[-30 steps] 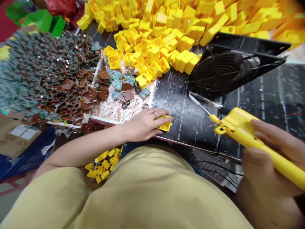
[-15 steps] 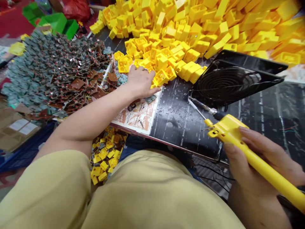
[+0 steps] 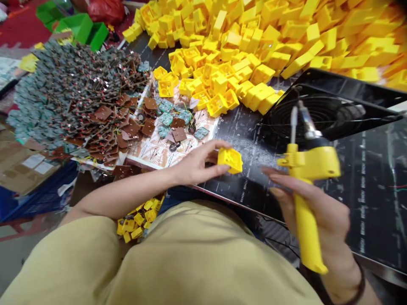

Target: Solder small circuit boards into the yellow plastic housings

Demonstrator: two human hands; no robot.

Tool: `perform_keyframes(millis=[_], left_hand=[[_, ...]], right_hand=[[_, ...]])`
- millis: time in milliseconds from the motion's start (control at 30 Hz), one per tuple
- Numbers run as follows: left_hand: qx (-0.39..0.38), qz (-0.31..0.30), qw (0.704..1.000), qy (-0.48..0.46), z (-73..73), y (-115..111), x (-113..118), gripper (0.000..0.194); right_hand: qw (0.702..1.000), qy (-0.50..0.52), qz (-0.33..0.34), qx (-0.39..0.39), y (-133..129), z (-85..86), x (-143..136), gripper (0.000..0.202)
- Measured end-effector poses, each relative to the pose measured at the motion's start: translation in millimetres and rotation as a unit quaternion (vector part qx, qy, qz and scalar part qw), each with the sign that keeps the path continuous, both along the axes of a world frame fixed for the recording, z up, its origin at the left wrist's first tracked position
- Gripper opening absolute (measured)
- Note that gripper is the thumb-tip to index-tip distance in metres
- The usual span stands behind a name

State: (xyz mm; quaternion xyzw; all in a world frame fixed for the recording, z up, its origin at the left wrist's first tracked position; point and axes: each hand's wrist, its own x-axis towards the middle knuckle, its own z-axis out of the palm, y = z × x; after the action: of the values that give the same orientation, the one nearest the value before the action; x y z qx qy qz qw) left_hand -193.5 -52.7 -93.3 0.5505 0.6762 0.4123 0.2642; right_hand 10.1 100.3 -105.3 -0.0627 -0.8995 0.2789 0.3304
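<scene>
My left hand [image 3: 195, 163] pinches a small yellow plastic housing [image 3: 230, 159] just above the black work mat [image 3: 241, 131]. My right hand [image 3: 313, 214] grips a yellow soldering gun [image 3: 305, 186] held upright, its metal tip [image 3: 300, 116] pointing up in front of the black fan. The fingers of my right hand stretch toward the housing, a short gap apart. A big heap of the same yellow housings [image 3: 254, 38] fills the far side of the bench.
A black fan [image 3: 321, 112] lies at the right of the mat. A pile of small grey and brown circuit boards [image 3: 70, 93] covers the left. Green bins [image 3: 76, 27] stand far left. More yellow housings [image 3: 136, 220] lie below the bench edge by my leg.
My left hand came back from the yellow heap holding a housing, toward the mat's near edge. My right hand swung the soldering gun from lying slanted to upright and moved left.
</scene>
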Motion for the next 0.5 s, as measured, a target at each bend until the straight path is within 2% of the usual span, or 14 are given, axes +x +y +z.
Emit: perform_keyframes(millis=[67, 133, 233, 367, 433, 500], left_hand=[[-0.006, -0.035, 0.992, 0.123, -9.6, -10.2, 7.1, 0.044], [-0.021, -0.027, 0.965, 0.262, -3.2, -14.7, 1.2, 0.048], [-0.071, 0.056, 0.921, 0.378, 15.2, -7.2, -25.1, 0.053], [-0.177, 0.069, 0.862, 0.469, 28.5, 18.0, -67.1, 0.037], [-0.171, 0.104, 0.869, 0.452, 39.9, 28.2, -85.2, 0.034], [-0.103, 0.164, 0.906, 0.376, 60.3, 34.2, -99.3, 0.033]], right_hand=[[0.999, -0.021, 0.049, 0.005, -0.2, -3.9, -9.4, 0.034], [0.996, -0.044, 0.068, 0.037, -0.8, -9.3, -17.4, 0.04], [0.991, -0.067, 0.091, 0.069, -4.7, -15.4, -27.0, 0.044], [0.988, -0.077, 0.123, 0.061, -12.7, -17.2, -36.7, 0.038], [0.99, -0.059, 0.119, 0.054, -14.5, -16.9, -38.6, 0.036], [0.994, -0.039, 0.095, 0.044, -13.9, -16.3, -38.3, 0.039]])
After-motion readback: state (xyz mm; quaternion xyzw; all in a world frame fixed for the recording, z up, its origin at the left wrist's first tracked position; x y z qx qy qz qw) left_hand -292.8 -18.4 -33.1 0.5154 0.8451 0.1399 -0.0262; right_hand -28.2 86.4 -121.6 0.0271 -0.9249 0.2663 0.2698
